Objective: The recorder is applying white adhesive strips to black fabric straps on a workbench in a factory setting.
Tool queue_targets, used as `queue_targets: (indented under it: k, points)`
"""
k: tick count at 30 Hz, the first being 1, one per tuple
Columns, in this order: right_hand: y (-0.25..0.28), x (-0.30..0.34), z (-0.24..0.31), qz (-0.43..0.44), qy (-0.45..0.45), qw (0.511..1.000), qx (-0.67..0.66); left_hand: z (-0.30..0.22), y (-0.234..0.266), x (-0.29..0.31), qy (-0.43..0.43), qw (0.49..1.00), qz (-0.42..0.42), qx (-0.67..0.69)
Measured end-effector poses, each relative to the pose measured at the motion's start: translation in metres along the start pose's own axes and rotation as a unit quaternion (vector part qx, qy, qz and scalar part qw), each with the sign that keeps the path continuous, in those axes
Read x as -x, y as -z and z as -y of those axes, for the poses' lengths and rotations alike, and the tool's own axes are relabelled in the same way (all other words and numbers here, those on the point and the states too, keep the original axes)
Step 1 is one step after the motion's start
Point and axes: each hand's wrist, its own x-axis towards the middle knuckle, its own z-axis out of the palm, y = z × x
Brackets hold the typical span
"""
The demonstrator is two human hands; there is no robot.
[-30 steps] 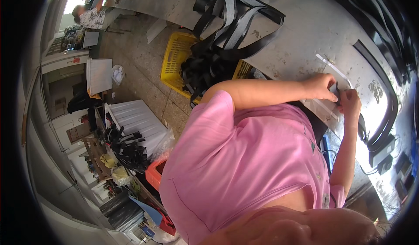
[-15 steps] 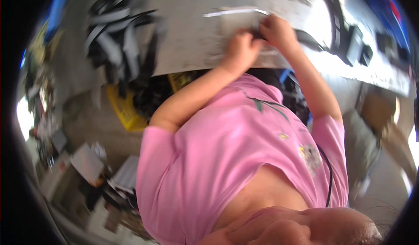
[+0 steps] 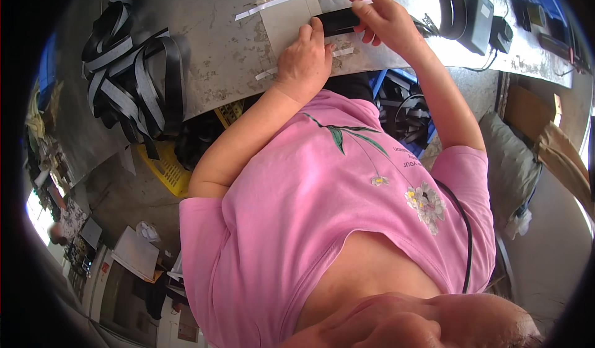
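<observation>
A short, wide black strip [image 3: 338, 22] lies across the right part of a pale rectangular sheet [image 3: 282, 29] on the metal table. My left hand [image 3: 304, 63] has its fingers closed at the strip's left end, pressing there. At the other end, my right hand [image 3: 385, 21] pinches the strip between thumb and fingers; a small white edge shows by the fingertips. One white tape strip [image 3: 291, 2] crosses the sheet's far side. Another white tape piece [image 3: 266, 74] shows near its front, partly hidden by my left hand.
A tangled heap of black and grey straps [image 3: 133, 75] hangs over the table's edge at left. At right stand a dark strap loop [image 3: 452, 7] and a grey power box [image 3: 477, 22] with a cord. Below are a yellow crate [image 3: 167, 171] and a blue crate [image 3: 427, 134] holding straps.
My hands, close together before, are now apart along the black strip, which shows between them. The left hand has moved left. The view has shifted and become sharper.
</observation>
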Motion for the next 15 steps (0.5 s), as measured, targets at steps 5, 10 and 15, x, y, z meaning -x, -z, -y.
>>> queue_targets:
  k: [5,10,15]
  points:
    - [-0.003,-0.002,-0.024,-0.041,0.07,0.988,0.13,-0.009,0.003,-0.001,-0.002,0.997,0.046,-0.06]
    - [-0.011,-0.005,-0.043,-0.068,0.04,0.987,0.138,-0.008,0.001,-0.003,-0.058,0.984,0.03,-0.168]
    - [-0.011,-0.003,-0.04,-0.075,0.037,0.986,0.146,-0.007,0.007,-0.002,-0.085,0.973,0.038,-0.21]
